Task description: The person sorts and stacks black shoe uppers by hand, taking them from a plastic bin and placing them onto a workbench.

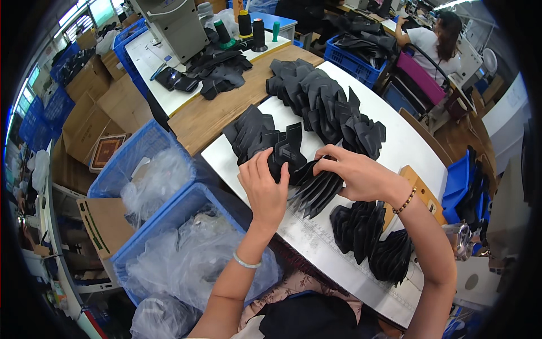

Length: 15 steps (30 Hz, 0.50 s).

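My left hand (263, 183) has its thumb and fingers closed on the near edge of a black cut piece (289, 148) at the front of a pile. My right hand (358, 174) pinches the top of a fanned stack of black cut pieces (317, 195), whose lower edges spread toward me over the white table (307, 237). The two hands are close together, with the held pieces between them. Behind them, a long row of overlapping black pieces (316, 93) curves across the tabletop. Below my right wrist lie more black stacks (358, 229).
Blue crates (197, 189) with clear plastic bags stand left of the table. A wooden board (212, 121) joins it to a farther table with thread cones (244, 25) and a grey machine (172, 28). A wooden block (420, 195) sits at right. Another person (432, 42) sits at far right.
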Motion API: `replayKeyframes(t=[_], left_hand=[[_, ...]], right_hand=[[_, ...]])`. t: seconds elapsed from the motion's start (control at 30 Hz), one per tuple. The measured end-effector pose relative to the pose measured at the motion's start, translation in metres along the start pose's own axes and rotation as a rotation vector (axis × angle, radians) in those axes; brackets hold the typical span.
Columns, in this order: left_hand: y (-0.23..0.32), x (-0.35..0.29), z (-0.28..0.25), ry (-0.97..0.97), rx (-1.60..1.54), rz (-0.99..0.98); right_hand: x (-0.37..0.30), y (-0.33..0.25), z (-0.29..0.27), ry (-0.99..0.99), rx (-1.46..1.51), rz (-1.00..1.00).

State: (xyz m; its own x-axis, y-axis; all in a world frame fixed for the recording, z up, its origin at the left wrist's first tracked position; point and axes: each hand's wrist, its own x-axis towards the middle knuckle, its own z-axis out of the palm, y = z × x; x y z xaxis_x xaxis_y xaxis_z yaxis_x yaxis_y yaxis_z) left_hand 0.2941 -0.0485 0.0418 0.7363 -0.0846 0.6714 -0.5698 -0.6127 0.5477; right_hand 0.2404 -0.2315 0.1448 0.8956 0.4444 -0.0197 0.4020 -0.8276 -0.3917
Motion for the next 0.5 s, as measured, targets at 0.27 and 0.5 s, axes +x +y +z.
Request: replayKeyframes(t=[0.27,0.5], left_hand=[[0.005,-0.004,0.003,-0.300,-0.984,-0.223],[0.007,-0.003,0.000,-0.390,-0.868,-0.062]], right_hand=[[-0.001,-0.009,-0.005,0.102,0.005,0.064],[-0.004,-0.022,-0.006,0.073,-0.523,0.037]])
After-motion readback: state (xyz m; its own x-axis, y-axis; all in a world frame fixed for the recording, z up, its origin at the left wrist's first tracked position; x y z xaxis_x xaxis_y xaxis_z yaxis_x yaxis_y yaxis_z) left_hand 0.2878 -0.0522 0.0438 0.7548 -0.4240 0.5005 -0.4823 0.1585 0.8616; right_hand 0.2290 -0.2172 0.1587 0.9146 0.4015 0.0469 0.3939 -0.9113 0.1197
